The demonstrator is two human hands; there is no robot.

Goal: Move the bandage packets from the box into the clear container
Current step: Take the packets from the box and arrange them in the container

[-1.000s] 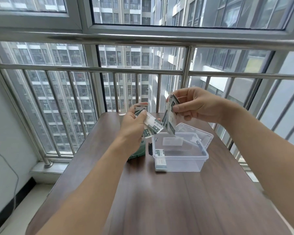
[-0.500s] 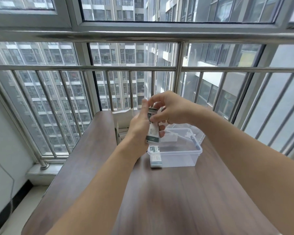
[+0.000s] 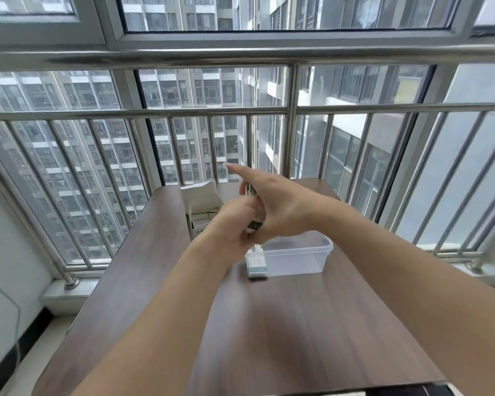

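Both hands squaring a stack to drop in | left hand (image 3: pixel 235 224) and right hand (image 3: pixel 280 207) clasp bandage packets (image 3: pixel 256 217) above clear container (image 3: pixel 295 257) | box (image 3: pixel 200 212) open near table's far edge

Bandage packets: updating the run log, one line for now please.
hands: both hold bandage packets | over: clear container | box: open

We were looking over a dark wood-grain table (image 3: pixel 269 324) pushed against tall windows (image 3: pixel 200 90) fronted by a steel railing (image 3: pixel 137 112). Grey daylight came off the apartment towers (image 3: pixel 77 155) outside; a thin cable (image 3: pixel 15 315), perhaps, trailed down the white wall (image 3: pixel 3 252).
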